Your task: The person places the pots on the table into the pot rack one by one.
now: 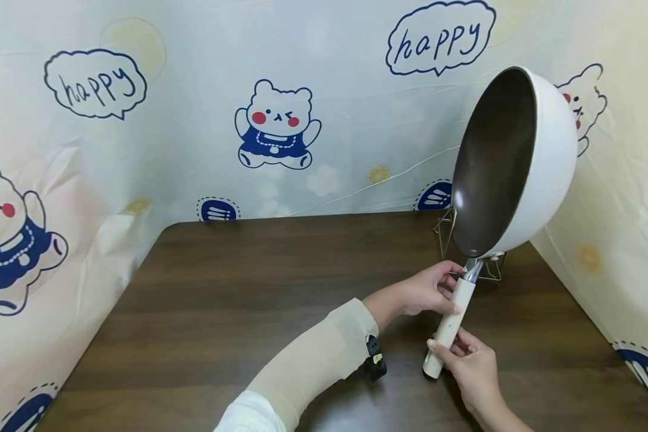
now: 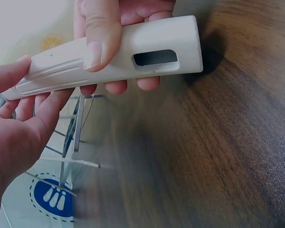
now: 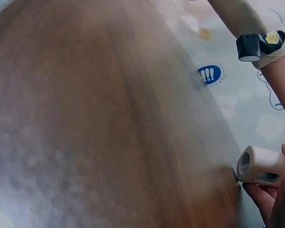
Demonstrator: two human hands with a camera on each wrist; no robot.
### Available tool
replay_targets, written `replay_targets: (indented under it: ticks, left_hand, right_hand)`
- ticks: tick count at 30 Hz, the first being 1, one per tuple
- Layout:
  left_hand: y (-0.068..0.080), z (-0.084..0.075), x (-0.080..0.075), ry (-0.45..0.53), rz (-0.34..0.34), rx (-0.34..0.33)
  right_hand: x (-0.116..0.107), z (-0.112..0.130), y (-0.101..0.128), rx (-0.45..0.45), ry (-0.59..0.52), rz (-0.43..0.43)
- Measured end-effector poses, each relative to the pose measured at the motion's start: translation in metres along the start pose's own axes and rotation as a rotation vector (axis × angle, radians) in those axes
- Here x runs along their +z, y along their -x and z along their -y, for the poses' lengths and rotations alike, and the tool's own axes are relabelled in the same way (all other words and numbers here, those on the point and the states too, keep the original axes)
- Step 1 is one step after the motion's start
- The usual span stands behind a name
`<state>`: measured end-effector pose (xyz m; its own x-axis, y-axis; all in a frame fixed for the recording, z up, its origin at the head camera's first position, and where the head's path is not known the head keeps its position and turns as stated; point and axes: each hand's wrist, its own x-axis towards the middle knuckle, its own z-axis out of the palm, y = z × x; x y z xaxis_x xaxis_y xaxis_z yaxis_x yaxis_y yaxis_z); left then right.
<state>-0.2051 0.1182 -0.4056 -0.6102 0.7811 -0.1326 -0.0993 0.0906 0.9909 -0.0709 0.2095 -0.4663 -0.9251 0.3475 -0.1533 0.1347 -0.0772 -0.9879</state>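
Pan [image 1: 513, 162] lifted clear of table [image 1: 259, 288], tilted above wire rack [image 1: 491, 270]; not yet set down. Left hand [image 1: 426, 291] and right hand [image 1: 472, 363] both clasped around handle [image 1: 450, 327].

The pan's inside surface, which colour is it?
Dark brown inside the pan, while its outer shell is white; the head view shows it best.

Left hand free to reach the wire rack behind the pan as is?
Probably not: the left hand grips the pan handle, and the tilted pan hangs in front of the wire rack, blocking a direct reach.
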Motion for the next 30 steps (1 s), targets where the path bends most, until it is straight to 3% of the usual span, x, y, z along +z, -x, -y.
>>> replay_targets:
  ticks: [8,24,30]
  left_hand:
    - [0.001,0.004,-0.002,0.089,-0.003,-0.047]
    - [0.011,0.018,-0.013,0.13,-0.052,-0.134]
    - [0.013,0.021,-0.019,0.131,-0.052,-0.132]
  right_hand:
    - [-0.001,0.001,0.003,-0.007,0.062,0.001]
    - [0.011,0.001,0.006,0.131,0.06,0.08]
    - [0.017,0.002,0.004,0.126,0.097,0.091]
